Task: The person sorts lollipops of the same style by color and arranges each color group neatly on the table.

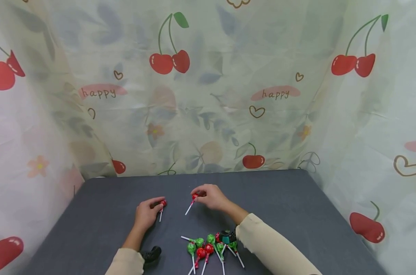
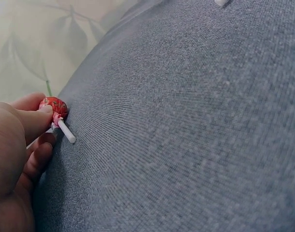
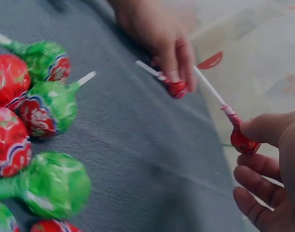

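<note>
My left hand (image 1: 146,214) pinches a red lollipop (image 2: 54,106) by its wrapped head, near the far middle of the dark table; its white stick points toward me. To the right, my right hand (image 1: 210,196) holds another red lollipop (image 3: 244,140) by its head between thumb and fingers, with the white stick slanting down and left in the head view. Closer to me lies a loose pile of red and green lollipops, among them a green lollipop (image 1: 191,248) and a red lollipop (image 1: 209,249). The right forearm and wrist camera hide part of this pile.
A dark grey cloth covers the table (image 1: 280,214). Behind it and at both sides hangs a pale curtain (image 1: 215,95) printed with cherries and leaves. Black wrist cameras sit on both wrists, the left wrist camera (image 1: 152,254) low over the table.
</note>
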`<state>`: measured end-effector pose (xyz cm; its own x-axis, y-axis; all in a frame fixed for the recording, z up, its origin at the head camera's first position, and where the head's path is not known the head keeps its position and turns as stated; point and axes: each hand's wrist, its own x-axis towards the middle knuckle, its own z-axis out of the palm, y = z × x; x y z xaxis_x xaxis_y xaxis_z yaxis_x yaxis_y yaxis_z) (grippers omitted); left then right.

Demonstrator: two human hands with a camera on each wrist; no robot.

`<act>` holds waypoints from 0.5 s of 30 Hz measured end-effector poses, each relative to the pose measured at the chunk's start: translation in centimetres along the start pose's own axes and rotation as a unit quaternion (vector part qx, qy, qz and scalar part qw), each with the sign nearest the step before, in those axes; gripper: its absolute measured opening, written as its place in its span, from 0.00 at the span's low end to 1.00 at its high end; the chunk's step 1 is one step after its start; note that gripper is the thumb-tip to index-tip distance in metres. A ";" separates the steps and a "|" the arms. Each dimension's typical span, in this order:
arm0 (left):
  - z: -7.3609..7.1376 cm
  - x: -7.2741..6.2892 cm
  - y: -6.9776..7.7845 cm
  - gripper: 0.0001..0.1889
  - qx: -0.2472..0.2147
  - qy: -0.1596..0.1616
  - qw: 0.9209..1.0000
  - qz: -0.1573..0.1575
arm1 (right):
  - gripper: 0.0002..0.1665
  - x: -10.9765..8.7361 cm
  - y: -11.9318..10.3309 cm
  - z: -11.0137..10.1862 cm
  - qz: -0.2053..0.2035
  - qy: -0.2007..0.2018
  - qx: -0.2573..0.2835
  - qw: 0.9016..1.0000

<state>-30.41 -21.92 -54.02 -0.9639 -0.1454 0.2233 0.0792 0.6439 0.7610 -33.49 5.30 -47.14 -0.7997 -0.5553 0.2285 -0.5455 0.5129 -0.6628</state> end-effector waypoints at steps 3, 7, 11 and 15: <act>0.0 0.0 0.0 0.14 0.000 -0.002 1.000 0.000 | 0.11 0.3 0.3 1.1 -0.003 0.005 0.000 1.000; -0.1 0.1 0.0 0.14 -0.006 -0.003 1.000 0.001 | 0.11 1.0 0.6 2.5 -0.001 0.016 0.009 1.000; 0.0 0.1 -0.2 0.14 -0.005 -0.001 1.000 0.001 | 0.11 1.6 0.6 3.7 0.015 0.013 0.017 1.000; 0.1 0.1 -0.2 0.14 0.000 0.000 1.000 0.005 | 0.12 2.0 0.5 4.8 0.026 0.006 0.005 1.000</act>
<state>-30.58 -22.02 -54.23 -0.9629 -0.1399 0.2308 0.0881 0.6453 0.7589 -34.12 1.28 -50.43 -0.8298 -0.5204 0.2017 -0.5007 0.5344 -0.6810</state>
